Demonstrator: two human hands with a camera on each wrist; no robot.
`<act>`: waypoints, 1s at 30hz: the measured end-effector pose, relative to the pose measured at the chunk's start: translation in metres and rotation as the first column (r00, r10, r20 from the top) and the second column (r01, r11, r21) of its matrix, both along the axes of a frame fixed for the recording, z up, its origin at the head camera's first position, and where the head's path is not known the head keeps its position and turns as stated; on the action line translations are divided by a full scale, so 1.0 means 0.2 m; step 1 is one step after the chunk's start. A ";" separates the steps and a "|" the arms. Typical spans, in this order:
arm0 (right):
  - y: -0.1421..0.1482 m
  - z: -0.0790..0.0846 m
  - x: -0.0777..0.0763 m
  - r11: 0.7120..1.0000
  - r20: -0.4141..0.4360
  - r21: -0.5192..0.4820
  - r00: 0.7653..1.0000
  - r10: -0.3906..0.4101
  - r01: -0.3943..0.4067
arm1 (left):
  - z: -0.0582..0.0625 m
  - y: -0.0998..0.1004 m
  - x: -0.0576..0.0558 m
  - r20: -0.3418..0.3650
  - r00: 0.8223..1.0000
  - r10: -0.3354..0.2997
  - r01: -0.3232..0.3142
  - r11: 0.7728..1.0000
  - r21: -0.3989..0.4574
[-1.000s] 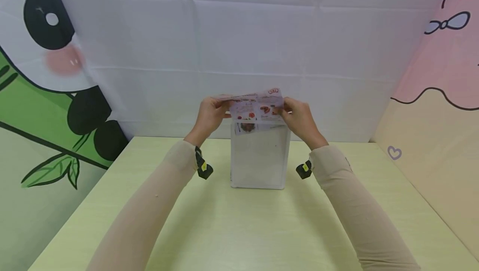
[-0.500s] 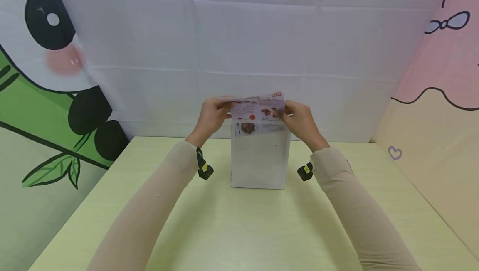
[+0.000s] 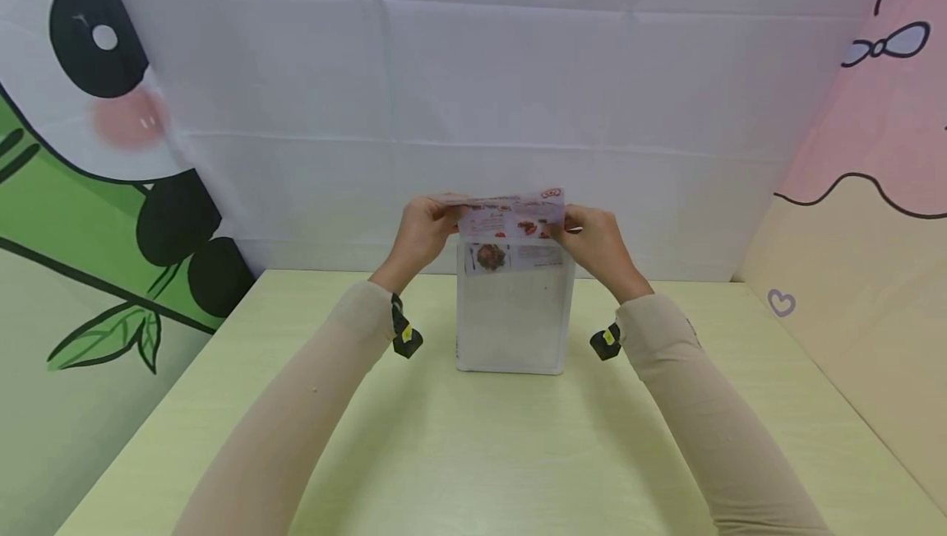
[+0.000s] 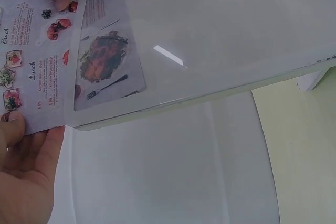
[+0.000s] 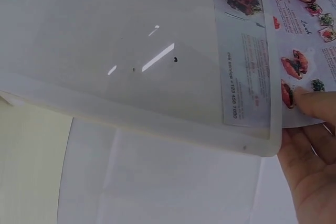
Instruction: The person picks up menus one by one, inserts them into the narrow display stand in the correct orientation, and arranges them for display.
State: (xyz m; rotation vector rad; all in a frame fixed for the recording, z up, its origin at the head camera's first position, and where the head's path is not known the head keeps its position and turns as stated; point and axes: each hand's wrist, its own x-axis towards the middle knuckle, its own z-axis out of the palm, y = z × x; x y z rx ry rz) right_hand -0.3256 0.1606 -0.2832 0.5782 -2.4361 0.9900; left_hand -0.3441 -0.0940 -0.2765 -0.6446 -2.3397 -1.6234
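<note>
Bench [image 3: 488, 454]: clear stand [image 3: 510, 322] nr far edge, abt midway betw. far corners. L hand [image 3: 425, 230] & R hand [image 3: 598, 240] pinch opp. sides of menu [image 3: 510, 222] at stand's top; bottom strip in, upper part out, prob. part done.

The head camera looks forward and down over the table [image 3: 488, 454] from farthest back. The left wrist camera [image 3: 407, 342] and right wrist camera [image 3: 606, 342] peek from each side, close to the clear stand [image 3: 510, 322]. All three see it and the paper menu [image 3: 506, 222].
</note>
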 end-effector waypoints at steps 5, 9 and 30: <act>0.01 -0.01 -0.01 1.000 -0.014 -0.006 1.000 0.008 -0.008 | -0.01 0.00 -0.01 -0.006 1.000 0.022 -0.022 0.999 -0.029; 0.01 -0.01 -0.02 1.000 -0.021 -0.011 1.000 0.022 -0.023 | -0.01 0.01 -0.01 -0.014 0.999 0.038 -0.039 0.998 -0.053; 0.02 -0.01 0.00 0.998 -0.068 -0.023 0.996 0.056 -0.058 | -0.02 0.03 0.01 -0.107 0.992 0.071 -0.087 0.984 -0.156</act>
